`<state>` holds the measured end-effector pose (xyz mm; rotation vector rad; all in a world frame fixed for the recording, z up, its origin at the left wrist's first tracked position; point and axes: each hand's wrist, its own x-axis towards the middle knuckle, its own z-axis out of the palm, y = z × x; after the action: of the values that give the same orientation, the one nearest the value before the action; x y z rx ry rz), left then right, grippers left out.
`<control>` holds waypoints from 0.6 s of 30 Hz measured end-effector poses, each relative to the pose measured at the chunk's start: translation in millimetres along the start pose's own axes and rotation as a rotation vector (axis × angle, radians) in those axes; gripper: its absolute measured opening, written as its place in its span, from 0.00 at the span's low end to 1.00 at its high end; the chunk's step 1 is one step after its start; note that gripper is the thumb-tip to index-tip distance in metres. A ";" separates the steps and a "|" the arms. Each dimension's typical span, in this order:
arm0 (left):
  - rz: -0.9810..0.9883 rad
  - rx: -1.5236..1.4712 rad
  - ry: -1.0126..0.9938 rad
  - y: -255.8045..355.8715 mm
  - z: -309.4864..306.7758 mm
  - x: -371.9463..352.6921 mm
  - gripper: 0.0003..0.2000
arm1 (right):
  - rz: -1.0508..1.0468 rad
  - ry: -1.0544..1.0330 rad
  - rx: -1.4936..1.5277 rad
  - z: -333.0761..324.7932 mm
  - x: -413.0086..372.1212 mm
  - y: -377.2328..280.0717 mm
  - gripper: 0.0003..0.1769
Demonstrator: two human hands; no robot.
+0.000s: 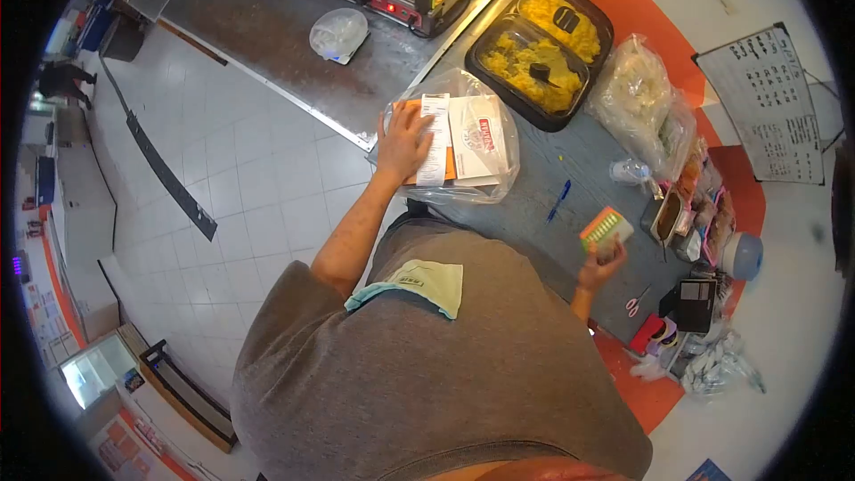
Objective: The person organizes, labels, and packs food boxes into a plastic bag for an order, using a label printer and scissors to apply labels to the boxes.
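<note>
My left hand (405,141) lies with fingers spread over a white printed receipt (434,138) on a clear plastic bag (500,180). Inside the bag is a white takeaway box (475,129) with red print and orange edges. My right hand (604,269) is raised near the counter's right side, its fingers closed around a small box (606,228) coloured green, orange and white. Between the two hands, a blue pen (559,200) lies on the grey counter (525,227).
Two-part black tray (539,53) of yellow food sits at the back, beside plastic bags (637,89). Scissors (638,303), a tape dispenser (661,332) and packets line the right edge. A food warmer (383,4) and a clear container (339,33) stand on the left counter.
</note>
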<state>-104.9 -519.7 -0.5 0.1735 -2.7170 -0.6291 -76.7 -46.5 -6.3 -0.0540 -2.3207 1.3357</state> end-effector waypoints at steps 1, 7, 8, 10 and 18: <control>-0.042 0.054 -0.120 -2.6 -2.8 -1.6 0.24 | 0.035 -0.125 0.149 25.8 7.7 -60.1 0.38; -0.112 0.045 -0.292 -4.2 -14.3 1.4 0.43 | 0.260 -1.116 0.858 171.5 40.2 -234.0 0.43; -0.121 0.032 -0.237 -8.3 -6.6 -0.6 0.43 | 0.366 -1.286 0.840 194.0 42.2 -243.2 0.42; -0.050 0.074 -0.168 -17.2 0.8 -2.6 0.48 | 0.377 -1.272 0.719 239.6 37.0 -239.0 0.39; -0.140 -0.062 -0.274 -9.9 -19.1 1.9 0.59 | -0.191 -0.620 -0.469 274.5 7.3 -230.8 0.37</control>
<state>-99.4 -536.6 11.8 0.2826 -2.9617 -0.8305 -150.9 -388.8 71.2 0.4851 -3.0161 0.7527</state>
